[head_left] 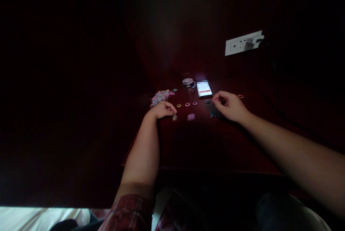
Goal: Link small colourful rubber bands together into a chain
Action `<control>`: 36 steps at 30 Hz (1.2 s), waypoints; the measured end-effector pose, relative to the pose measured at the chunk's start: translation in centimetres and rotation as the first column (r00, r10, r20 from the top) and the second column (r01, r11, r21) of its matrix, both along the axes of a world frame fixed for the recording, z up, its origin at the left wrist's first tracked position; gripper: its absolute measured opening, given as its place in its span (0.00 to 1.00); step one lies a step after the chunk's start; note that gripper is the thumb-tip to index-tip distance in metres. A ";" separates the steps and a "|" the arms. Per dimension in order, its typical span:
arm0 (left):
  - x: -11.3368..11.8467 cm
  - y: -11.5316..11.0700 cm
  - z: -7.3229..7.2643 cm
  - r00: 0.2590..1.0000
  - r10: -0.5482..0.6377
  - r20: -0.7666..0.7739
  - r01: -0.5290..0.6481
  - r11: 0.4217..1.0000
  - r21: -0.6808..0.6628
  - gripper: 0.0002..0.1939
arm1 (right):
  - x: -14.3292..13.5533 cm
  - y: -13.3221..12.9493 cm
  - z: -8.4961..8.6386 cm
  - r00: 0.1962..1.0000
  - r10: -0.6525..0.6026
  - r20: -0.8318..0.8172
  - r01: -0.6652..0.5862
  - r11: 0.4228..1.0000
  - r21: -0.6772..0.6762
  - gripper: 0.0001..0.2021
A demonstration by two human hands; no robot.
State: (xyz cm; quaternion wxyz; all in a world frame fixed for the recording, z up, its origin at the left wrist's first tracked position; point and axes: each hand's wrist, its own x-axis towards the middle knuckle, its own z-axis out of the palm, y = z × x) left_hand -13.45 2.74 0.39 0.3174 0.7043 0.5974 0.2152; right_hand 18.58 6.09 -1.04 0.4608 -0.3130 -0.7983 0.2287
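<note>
My left hand is closed, its curled fingertips at a small pile of yellowish elastic bands. Whatever those fingers may hold is too small to make out. With thumb and fingers pinched together, my right hand hovers beside a dark bluish hair band ring; anything in that pinch is also indistinct. Left of it lie a purple ring, a pink ring and a yellow ring. Nearer me are a purple band pile and a few teal bands.
A large mixed heap of elastic bands lies beyond my left hand, a green ring beside it. Behind stand a clear round jar and a lit phone. An orange ring lies right. A wall socket holds a plug.
</note>
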 end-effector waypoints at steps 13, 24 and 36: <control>-0.4 0.2 0.0 0.993 0.115 -0.020 -0.114 0.992 0.046 0.12 | 0.0 0.0 -0.2 1.000 0.015 -0.017 -0.015 1.000 -0.012 0.04; 0.8 -0.2 0.3 0.945 0.251 -0.209 -0.245 0.968 0.055 0.09 | -0.2 -0.2 -0.2 0.999 0.044 0.004 -0.044 0.999 -0.026 0.04; 2.9 -0.1 0.5 0.838 0.264 -0.478 -0.244 0.964 0.104 0.10 | -0.3 -0.2 0.0 0.999 0.044 -0.007 -0.044 0.998 -0.039 0.04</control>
